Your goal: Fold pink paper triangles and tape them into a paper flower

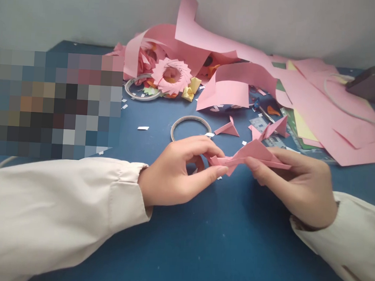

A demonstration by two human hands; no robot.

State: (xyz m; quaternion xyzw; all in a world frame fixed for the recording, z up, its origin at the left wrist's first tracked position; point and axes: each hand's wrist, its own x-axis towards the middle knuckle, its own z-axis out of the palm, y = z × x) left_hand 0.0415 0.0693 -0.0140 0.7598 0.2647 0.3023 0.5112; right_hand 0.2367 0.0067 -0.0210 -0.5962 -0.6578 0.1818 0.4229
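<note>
- In the head view, a person in pale sleeves (pixel 56 213) works over a blue table (pixel 200 247).
- The folded pink paper (pixel 253 152) is in the air over the middle of the table, between the two hands.
- The left hand (pixel 184 172) pinches the paper's left end — thumb on the near side, a finger on the far side.
- The right hand (pixel 299 179) holds the paper's wide right part, with the thumb in front and fingers behind.
- Just past the left hand lies a tape ring (pixel 192 118), flat on the table.
- To the right of that ring is a small pink folded piece (pixel 229 128), and a bigger pink folded piece (pixel 275 127) sits farther right.
- Farther back on the left are a pink paper wheel (pixel 185 77), a yellow folded piece (pixel 191 91) and another tape ring (pixel 142 98).
- Big curly pink sheets (pixel 225 49) stand at the far side.
- Flat pink sheets (pixel 347 120) lie on the right — near a dark thing (pixel 371 86).
- White scraps (pixel 143 128) are spread about.
- Blurry squares hide the far left.
</note>
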